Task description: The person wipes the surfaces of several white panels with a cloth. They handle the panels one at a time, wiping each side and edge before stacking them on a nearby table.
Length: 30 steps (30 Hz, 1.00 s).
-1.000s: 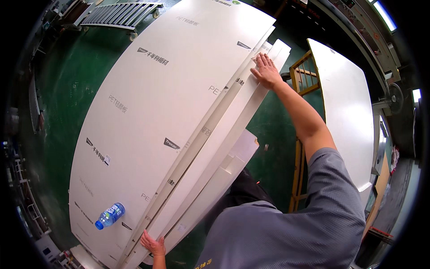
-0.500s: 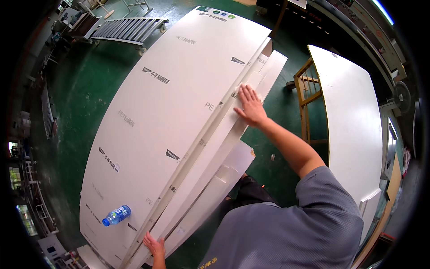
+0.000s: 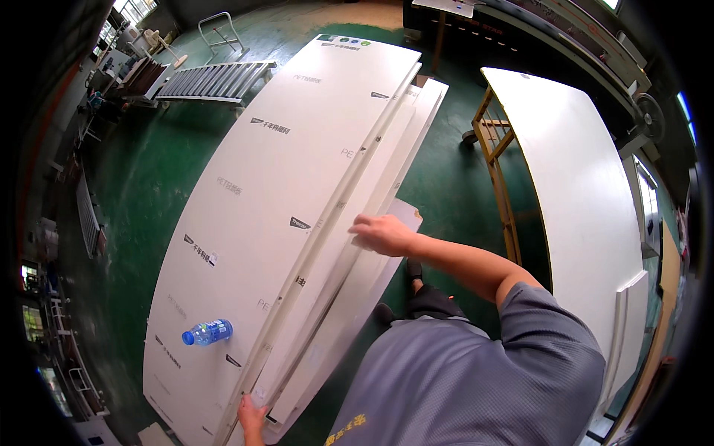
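White narrow board [image 3: 316,297] lies along the right edge of the big printed panel [image 3: 260,163], head view. Hands: right hand [image 3: 383,235] over board, right of panel, fingers bunched narrow, can't tell if holding anything; left hand [image 3: 251,418] by panel's near end, grip unclear. Bottle [image 3: 210,332] on panel, near end.

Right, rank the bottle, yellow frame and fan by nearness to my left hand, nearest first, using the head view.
From the left hand:
1. Bottle: ahead and slightly left, on the large panel.
2. Yellow frame: right, across the green floor.
3. Fan: far right, beyond the frame.
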{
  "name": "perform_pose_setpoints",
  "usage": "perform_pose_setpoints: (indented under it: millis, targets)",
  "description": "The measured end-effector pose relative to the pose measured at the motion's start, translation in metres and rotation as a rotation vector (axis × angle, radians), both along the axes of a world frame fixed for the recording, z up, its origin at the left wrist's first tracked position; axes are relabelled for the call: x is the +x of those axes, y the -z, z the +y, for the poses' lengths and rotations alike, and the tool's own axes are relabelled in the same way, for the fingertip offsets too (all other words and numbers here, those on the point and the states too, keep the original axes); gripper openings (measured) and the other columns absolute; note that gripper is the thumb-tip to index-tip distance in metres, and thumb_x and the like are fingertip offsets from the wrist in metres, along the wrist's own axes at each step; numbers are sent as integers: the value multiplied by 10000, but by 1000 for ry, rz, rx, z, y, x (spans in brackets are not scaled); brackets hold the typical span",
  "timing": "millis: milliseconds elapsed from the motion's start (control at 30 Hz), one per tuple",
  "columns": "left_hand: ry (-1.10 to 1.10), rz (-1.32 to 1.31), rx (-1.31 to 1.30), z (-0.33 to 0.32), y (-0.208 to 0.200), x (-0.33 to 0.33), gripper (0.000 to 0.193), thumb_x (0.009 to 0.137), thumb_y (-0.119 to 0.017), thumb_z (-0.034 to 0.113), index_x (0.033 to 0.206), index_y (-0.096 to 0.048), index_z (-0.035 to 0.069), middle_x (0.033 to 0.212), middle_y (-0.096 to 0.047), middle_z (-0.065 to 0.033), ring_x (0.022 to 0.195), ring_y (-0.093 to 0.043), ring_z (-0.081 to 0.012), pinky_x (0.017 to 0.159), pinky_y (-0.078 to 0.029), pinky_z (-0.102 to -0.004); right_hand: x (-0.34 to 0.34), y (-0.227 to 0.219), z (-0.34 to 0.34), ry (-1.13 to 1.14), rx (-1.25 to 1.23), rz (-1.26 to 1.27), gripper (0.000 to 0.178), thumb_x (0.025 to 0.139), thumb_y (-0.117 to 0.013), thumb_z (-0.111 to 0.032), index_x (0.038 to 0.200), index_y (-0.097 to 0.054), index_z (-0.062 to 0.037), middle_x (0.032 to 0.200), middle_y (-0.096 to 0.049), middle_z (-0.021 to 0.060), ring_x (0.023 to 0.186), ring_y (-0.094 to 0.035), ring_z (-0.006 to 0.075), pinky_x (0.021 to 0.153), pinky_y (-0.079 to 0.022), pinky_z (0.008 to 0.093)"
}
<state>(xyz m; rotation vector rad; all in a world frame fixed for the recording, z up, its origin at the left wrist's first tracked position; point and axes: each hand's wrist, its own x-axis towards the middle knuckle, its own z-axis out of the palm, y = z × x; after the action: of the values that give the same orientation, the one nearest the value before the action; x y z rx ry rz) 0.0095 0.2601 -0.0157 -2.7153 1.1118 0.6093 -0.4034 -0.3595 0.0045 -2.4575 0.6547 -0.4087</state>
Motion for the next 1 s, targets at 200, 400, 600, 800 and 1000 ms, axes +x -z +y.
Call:
perform_pose_setpoints:
  millis: [200, 400, 600, 800, 1000]
  targets:
    - [27, -184, -319, -3, 2, -17, 553, 675, -888, 127, 1126, -578, 51, 1093, -691, -246, 1042, -665, -449, 918, -525, -522, 77, -1, 55, -355, -214, 340, 519, 870, -718, -193, 1361, -570, -120, 1283, -576, 136, 818, -719, 345, 673, -566, 476]
    - [211, -590, -223, 12, -153, -29, 631, 780, -869, 330, 1299, -681, 24, 1323, -669, -241, 1217, -607, -454, 1040, -496, -539, 2, -80, 62, -146, -260, 163, 524, 776, -767, -169, 1266, -585, -127, 1188, -586, 125, 783, -714, 319, 619, -562, 463]
    - [564, -873, -560, -139, -384, -58, 724, 700, -914, 312, 1315, -646, 42, 1260, -659, -200, 1181, -607, -415, 1009, -493, -537, -180, -151, 79, 269, -358, -71, 563, 685, -815, -170, 1207, -608, -136, 1098, -651, 84, 796, -724, 319, 653, -604, 427]
    - [1077, -673, -683, -419, -393, -149, 733, 713, -906, 298, 1341, -626, 42, 1282, -649, -203, 1197, -602, -419, 1020, -489, -542, -452, -120, 166, 950, -237, 283, 589, 587, -870, -106, 1114, -609, -136, 1107, -660, 34, 867, -718, 290, 692, -595, 416]
    - [1659, -494, -503, -685, -282, -373, 744, 726, -898, 284, 1366, -607, 42, 1305, -638, -207, 1213, -597, -423, 1032, -485, -546, -658, -53, 283, 1374, -49, 436, 466, 677, -794, -80, 1094, -588, -112, 1067, -632, 68, 824, -705, 323, 650, -578, 456]
